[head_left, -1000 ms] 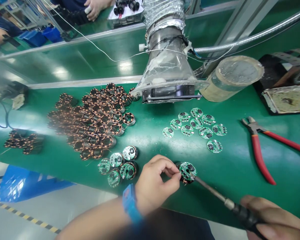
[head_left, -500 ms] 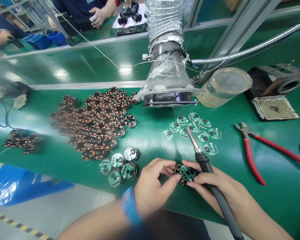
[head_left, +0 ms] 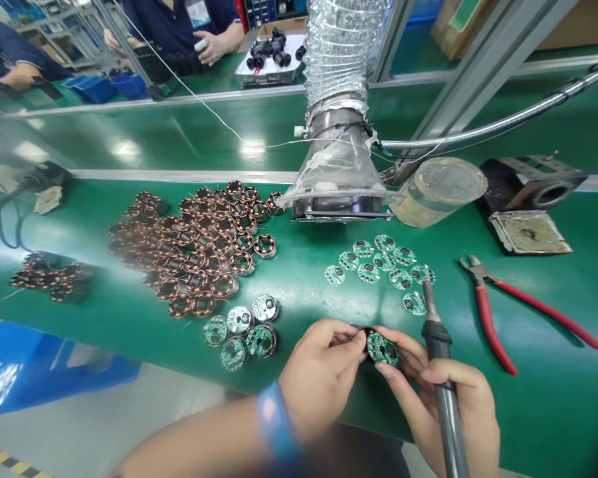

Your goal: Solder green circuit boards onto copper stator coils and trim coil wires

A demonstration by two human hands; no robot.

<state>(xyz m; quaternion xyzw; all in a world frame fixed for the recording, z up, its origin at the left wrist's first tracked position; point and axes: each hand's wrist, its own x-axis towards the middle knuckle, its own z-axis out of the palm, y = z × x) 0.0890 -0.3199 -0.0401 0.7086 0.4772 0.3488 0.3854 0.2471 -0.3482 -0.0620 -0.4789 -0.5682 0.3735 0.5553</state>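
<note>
Copper coils stand at left; the left hand, fingers pinched, grips one coil; a circuit board sits against it, between both hands; the right hand, half-curled, touches the board, grasping a soldering iron; I see pliers farther right.

The green bench top carried a broad spread of copper-wound coils on the left, with a smaller coil group at the far left and five board-topped coils near the front edge. Loose round circuit boards lay right of centre, and red-handled pliers rested beside them, handles spread. Toward the back stood a cloudy round container and a dark metal stand.
</note>
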